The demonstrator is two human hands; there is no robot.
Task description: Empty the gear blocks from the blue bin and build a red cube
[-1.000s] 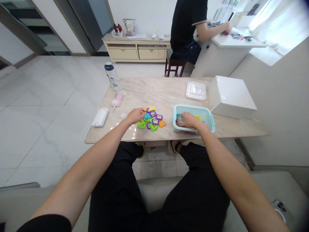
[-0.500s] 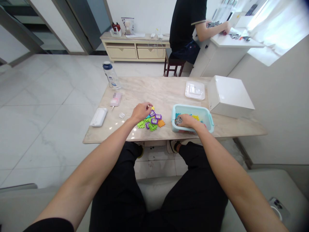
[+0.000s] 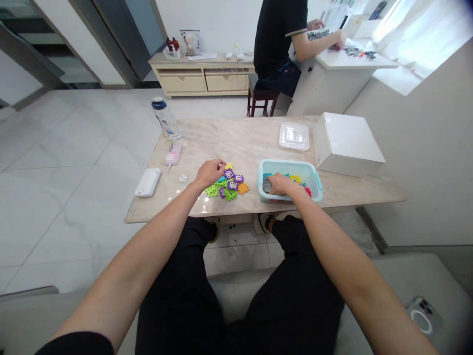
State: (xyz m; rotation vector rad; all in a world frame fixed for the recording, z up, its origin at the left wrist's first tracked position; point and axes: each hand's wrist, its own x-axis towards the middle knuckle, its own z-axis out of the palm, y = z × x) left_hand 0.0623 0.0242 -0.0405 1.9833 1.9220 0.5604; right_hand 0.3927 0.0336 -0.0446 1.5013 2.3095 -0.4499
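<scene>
Currently, the left hand (image 3: 209,173) is reaching over the upper-left edge of a pile of gear-shaped pieces (image 3: 231,194), which is lying on the desk (image 3: 236,138) at the centre of the frame. Its fingers are curling toward one another beside a yellow piece (image 3: 229,166); the grip is appearing narrow, but whether it is holding a piece cannot be told. Within the pile, purple pieces (image 3: 238,178) are carrying white grid inserts, green pieces are lying along the lower and left side, and an orange piece (image 3: 243,188) is resting at the right edge. Right of centre, the right hand (image 3: 281,184) is reaching down into a light-blue tub (image 3: 316,178), its fingertips meeting grey pieces (image 3: 267,186) at the tub's left end; the hand is covering its own grip, so whether it is closing on a piece cannot be told. Yellow pieces (image 3: 294,178) are lying farther right inside the tub. Left of the pile, a loose white grid piece (image 3: 184,178) is lying apart, with a white packet (image 3: 148,182) resting farther left. Above the tub in the frame, a clear plastic container (image 3: 294,136) is lying near a white box (image 3: 351,140). At upper left of the desk, a bottle (image 3: 168,123) is standing.
</scene>
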